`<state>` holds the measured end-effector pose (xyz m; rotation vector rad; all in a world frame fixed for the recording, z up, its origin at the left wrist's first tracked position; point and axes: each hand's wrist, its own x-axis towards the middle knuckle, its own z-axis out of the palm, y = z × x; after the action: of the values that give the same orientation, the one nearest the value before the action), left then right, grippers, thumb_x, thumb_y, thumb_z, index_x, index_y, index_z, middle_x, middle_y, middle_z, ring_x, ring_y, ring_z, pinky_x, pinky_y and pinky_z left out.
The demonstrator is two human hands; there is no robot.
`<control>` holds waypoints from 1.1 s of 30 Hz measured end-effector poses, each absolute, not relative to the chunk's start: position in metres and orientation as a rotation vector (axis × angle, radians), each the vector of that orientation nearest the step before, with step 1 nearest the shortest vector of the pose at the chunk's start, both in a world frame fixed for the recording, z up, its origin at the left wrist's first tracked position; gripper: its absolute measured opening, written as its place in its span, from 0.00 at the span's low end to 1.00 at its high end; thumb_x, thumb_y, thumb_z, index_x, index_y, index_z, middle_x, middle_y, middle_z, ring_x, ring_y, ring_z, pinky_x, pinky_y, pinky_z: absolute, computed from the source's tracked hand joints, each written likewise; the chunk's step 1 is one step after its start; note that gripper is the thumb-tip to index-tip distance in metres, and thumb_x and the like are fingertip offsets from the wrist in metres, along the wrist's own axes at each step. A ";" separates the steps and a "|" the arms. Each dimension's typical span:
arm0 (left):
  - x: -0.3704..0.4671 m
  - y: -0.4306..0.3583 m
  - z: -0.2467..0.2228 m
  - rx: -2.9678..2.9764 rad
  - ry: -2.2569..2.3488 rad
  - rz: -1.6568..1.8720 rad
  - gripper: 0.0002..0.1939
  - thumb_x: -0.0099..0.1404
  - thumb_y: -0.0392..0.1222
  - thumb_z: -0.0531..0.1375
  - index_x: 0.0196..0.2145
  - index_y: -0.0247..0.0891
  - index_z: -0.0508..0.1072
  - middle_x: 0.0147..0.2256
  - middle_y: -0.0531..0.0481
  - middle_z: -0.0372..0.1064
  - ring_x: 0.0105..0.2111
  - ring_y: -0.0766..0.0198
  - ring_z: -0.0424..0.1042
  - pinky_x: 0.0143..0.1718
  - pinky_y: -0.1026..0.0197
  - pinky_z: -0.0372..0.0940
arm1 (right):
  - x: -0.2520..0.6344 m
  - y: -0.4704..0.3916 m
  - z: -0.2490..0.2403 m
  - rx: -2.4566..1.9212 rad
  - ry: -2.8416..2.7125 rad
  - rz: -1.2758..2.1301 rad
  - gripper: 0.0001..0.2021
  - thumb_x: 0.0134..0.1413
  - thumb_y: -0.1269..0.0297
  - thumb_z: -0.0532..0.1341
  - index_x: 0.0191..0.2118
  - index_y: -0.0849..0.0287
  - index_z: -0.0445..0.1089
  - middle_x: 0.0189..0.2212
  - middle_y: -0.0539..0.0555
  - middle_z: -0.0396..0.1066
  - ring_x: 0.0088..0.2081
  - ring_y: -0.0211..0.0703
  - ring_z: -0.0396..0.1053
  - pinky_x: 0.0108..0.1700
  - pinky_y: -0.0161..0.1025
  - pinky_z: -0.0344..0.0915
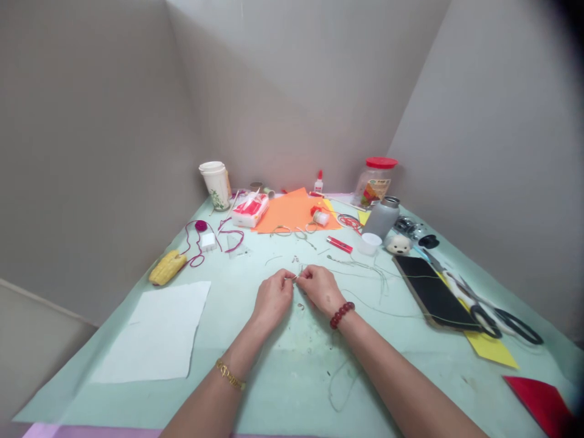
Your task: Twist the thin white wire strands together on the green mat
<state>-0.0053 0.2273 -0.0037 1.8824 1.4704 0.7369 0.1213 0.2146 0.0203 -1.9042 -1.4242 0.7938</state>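
Near the middle of the table, my left hand (275,294) and my right hand (322,289) meet fingertip to fingertip. Both are closed in a pinch on a thin pale green cord (295,277), of which only a short bit shows between them. More green cord (360,264) lies loose to the right of my right hand, one strand running across the phone. Small bits (300,306) lie on the table just below my fingers, and others (295,259) just beyond them; they are too small to name.
To the right lie a phone (433,292), scissors (486,321), a grey bottle (382,218), a small clear cup (369,244) and a red lighter (340,244). At the left are white paper (155,334), a yellow corn-shaped object (168,267) and purple yarn (201,225). Orange sheets (285,210) lie at the back.
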 end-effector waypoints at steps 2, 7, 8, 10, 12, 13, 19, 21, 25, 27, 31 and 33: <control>-0.005 0.227 -0.004 1.876 1.468 0.739 0.14 0.60 0.39 0.49 0.38 0.39 0.73 0.21 0.52 0.66 0.23 0.66 0.61 0.27 0.66 0.50 | 0.122 0.213 0.022 -1.880 -1.396 0.865 0.05 0.42 0.71 0.53 0.21 0.59 0.60 0.11 0.46 0.60 0.14 0.32 0.58 0.18 0.29 0.52; -0.006 0.226 -0.002 1.880 1.456 0.738 0.14 0.60 0.40 0.49 0.38 0.40 0.73 0.23 0.51 0.68 0.24 0.66 0.62 0.27 0.66 0.51 | 0.124 0.212 0.025 -1.805 -1.193 1.116 0.02 0.43 0.71 0.53 0.24 0.59 0.61 0.13 0.48 0.63 0.14 0.34 0.61 0.17 0.30 0.56; -0.006 0.226 -0.002 1.883 1.455 0.736 0.14 0.60 0.40 0.49 0.37 0.40 0.73 0.23 0.51 0.68 0.24 0.65 0.63 0.27 0.66 0.51 | 0.124 0.213 0.024 -1.788 -1.174 1.154 0.02 0.43 0.72 0.53 0.24 0.59 0.60 0.15 0.48 0.64 0.15 0.34 0.61 0.17 0.30 0.56; -0.006 0.225 -0.001 1.886 1.453 0.733 0.15 0.60 0.39 0.48 0.37 0.41 0.73 0.24 0.51 0.69 0.25 0.65 0.63 0.27 0.66 0.52 | 0.125 0.216 0.022 -1.796 -1.182 1.165 0.02 0.42 0.71 0.53 0.24 0.59 0.60 0.17 0.49 0.65 0.15 0.33 0.60 0.18 0.30 0.55; -0.006 0.225 -0.001 1.891 1.451 0.731 0.15 0.60 0.38 0.48 0.37 0.41 0.73 0.25 0.51 0.70 0.25 0.65 0.64 0.28 0.66 0.52 | 0.126 0.218 0.019 -1.858 -1.265 1.031 0.02 0.42 0.70 0.53 0.23 0.60 0.61 0.17 0.48 0.64 0.16 0.32 0.57 0.19 0.30 0.52; -0.006 0.225 -0.001 1.895 1.450 0.730 0.15 0.60 0.38 0.48 0.37 0.40 0.73 0.25 0.51 0.70 0.25 0.65 0.64 0.28 0.66 0.52 | 0.126 0.219 0.018 -1.896 -1.324 0.923 0.03 0.42 0.70 0.53 0.22 0.60 0.61 0.17 0.48 0.63 0.17 0.32 0.57 0.20 0.30 0.51; -0.006 0.225 -0.003 1.908 1.445 0.749 0.15 0.60 0.38 0.48 0.38 0.40 0.73 0.26 0.50 0.71 0.27 0.63 0.66 0.30 0.65 0.55 | 0.122 0.220 0.017 -2.003 -1.507 0.572 0.04 0.41 0.70 0.53 0.22 0.59 0.64 0.20 0.49 0.65 0.23 0.35 0.59 0.26 0.32 0.51; -0.006 0.225 -0.003 1.905 1.443 0.752 0.15 0.60 0.38 0.48 0.38 0.40 0.73 0.27 0.49 0.71 0.27 0.63 0.66 0.31 0.65 0.55 | 0.120 0.219 0.017 -2.031 -1.502 0.529 0.03 0.42 0.70 0.54 0.23 0.59 0.64 0.20 0.49 0.65 0.23 0.36 0.59 0.26 0.32 0.50; -0.006 0.225 -0.003 1.916 1.449 0.739 0.16 0.60 0.38 0.48 0.38 0.40 0.73 0.29 0.49 0.72 0.27 0.64 0.66 0.30 0.65 0.55 | 0.118 0.219 0.015 -2.045 -1.513 0.472 0.03 0.42 0.71 0.54 0.24 0.59 0.64 0.20 0.49 0.65 0.23 0.35 0.58 0.26 0.32 0.49; -0.006 0.225 -0.002 1.931 1.457 0.725 0.16 0.60 0.38 0.47 0.39 0.40 0.73 0.30 0.49 0.72 0.28 0.64 0.66 0.30 0.65 0.55 | 0.117 0.219 0.013 -2.029 -1.522 0.454 0.04 0.42 0.71 0.53 0.23 0.59 0.64 0.19 0.49 0.65 0.23 0.35 0.58 0.26 0.32 0.49; -0.006 0.224 0.000 1.970 1.473 0.708 0.16 0.60 0.37 0.47 0.39 0.42 0.73 0.31 0.50 0.73 0.29 0.64 0.67 0.31 0.65 0.55 | 0.118 0.219 0.009 -1.991 -1.530 0.418 0.06 0.43 0.70 0.53 0.23 0.59 0.66 0.19 0.49 0.65 0.23 0.36 0.59 0.27 0.32 0.49; -0.006 0.224 0.000 1.982 1.475 0.717 0.16 0.59 0.37 0.47 0.38 0.43 0.73 0.32 0.51 0.73 0.30 0.64 0.67 0.31 0.65 0.55 | 0.120 0.219 0.007 -1.974 -1.540 0.414 0.07 0.44 0.69 0.52 0.23 0.59 0.67 0.19 0.49 0.66 0.23 0.36 0.59 0.27 0.32 0.49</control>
<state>-0.0055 0.2239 -0.0001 1.9818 1.4750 0.7165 0.1195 0.2193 0.0075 -1.9737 -1.5403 0.4141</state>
